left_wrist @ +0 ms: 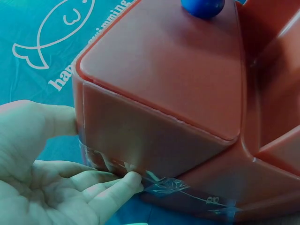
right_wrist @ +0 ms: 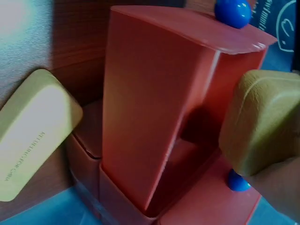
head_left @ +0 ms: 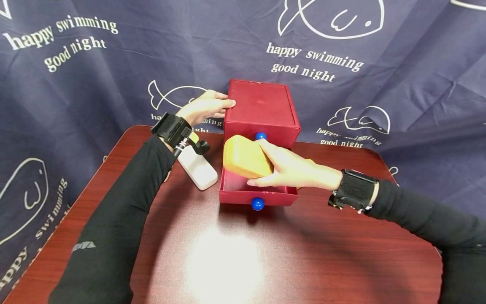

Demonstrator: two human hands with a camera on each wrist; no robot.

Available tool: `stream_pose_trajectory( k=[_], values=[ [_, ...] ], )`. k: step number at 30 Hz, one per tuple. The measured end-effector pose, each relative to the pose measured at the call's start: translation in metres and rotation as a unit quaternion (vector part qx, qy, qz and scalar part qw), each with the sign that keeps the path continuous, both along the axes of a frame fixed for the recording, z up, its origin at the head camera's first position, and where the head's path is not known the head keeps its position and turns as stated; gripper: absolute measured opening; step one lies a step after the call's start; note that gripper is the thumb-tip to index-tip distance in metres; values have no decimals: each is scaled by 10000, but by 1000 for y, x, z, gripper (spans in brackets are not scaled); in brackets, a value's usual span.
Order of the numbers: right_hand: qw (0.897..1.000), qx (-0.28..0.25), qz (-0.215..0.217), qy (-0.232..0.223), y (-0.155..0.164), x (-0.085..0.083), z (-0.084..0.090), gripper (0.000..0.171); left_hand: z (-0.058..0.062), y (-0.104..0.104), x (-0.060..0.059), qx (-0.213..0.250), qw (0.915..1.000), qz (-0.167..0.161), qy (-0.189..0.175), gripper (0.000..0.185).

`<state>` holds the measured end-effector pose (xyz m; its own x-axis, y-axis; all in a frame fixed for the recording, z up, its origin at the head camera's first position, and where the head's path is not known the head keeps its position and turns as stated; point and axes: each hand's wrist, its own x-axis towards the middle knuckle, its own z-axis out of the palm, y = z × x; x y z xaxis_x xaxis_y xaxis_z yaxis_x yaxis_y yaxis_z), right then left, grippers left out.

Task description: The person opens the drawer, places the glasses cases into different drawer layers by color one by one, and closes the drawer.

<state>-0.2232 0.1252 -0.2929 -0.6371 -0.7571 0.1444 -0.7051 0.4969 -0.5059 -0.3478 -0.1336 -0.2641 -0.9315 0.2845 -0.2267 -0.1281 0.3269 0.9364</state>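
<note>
A red two-drawer box with blue round knobs stands at the back of the table, its lower drawer pulled out. My left hand touches the box's left side, with the thumb at the top edge and the fingers extended along the wall. In my right hand is a yellow rounded block, pinched between thumb and fingers above the pulled-out drawer. The right wrist view shows this held block beside the drawer's opening. The drawer's inside is partly hidden by the block and hand.
Left of the drawer lies a white rounded block on the brown table. A second yellow block, with printed lettering, lies to the right of the box, mostly hidden behind my right hand in the head view. A dark blue curtain hangs behind.
</note>
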Motion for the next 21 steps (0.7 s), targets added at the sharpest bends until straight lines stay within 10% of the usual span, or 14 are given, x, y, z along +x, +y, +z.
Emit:
stream_pose_trajectory(
  k=[21],
  values=[
    [9771, 2094, -219, -307, -5, -16, -9, 58, 2, 0, 2, -19, 10000, -6, -34, 57]
  ],
)
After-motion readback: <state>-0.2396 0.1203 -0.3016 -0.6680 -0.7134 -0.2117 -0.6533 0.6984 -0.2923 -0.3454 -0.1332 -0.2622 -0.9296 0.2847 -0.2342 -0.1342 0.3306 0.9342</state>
